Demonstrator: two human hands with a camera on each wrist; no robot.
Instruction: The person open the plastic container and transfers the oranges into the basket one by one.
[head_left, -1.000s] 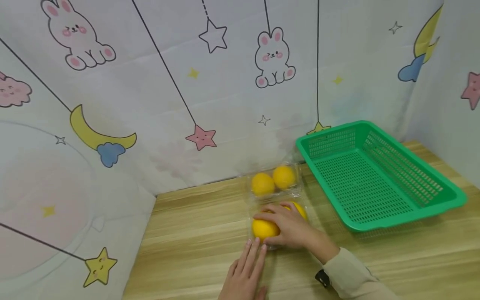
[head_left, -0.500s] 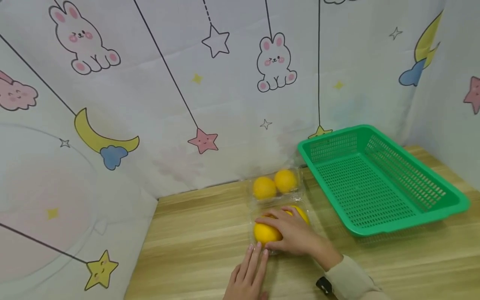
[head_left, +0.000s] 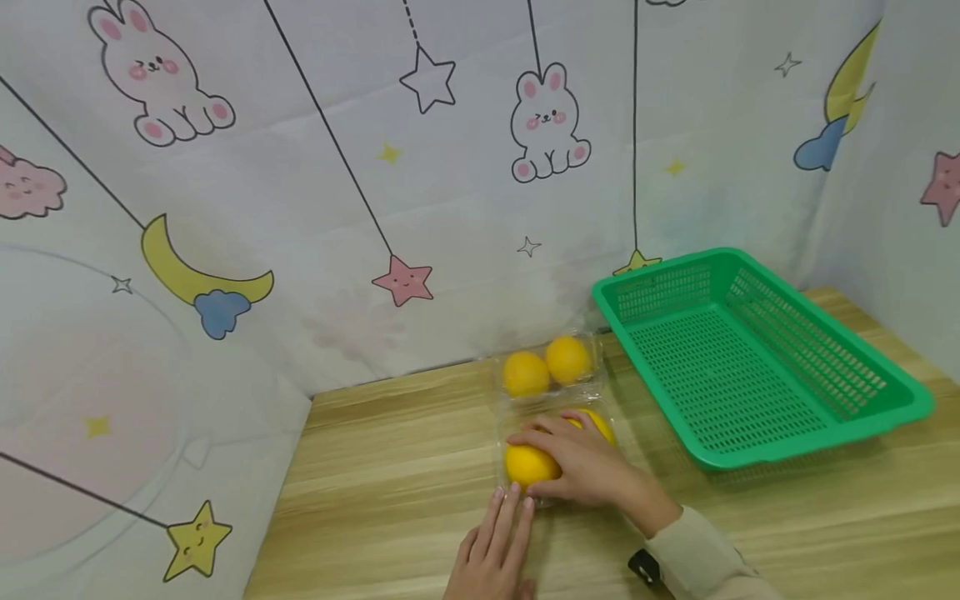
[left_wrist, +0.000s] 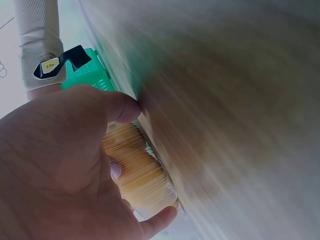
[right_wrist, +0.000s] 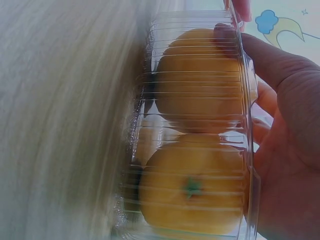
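Observation:
In the head view, several oranges sit in clear plastic packaging point(head_left: 486, 392) on the wooden table. My right hand point(head_left: 588, 462) curls over the near row and grips the near-left orange point(head_left: 529, 467); the orange beside it point(head_left: 597, 425) is partly hidden under the fingers. Farther back lie two more oranges, a left one point(head_left: 525, 374) and a right one point(head_left: 569, 360). My left hand point(head_left: 491, 546) has its fingers straight, with fingertips at the packaging's near-left edge. The right wrist view shows my right thumb over the ribbed box's rim point(right_wrist: 248, 100) and an orange with a green stem end point(right_wrist: 192, 200).
A green plastic basket point(head_left: 806, 446) with slotted sides stands to the right of the packaging. Behind the table point(head_left: 390, 467) hangs a white cloth point(head_left: 465, 200) printed with rabbits, stars and moons. Another stretch of cloth borders the table's left side.
Both hands and the oranges keep their places. Only the head view shifts slightly.

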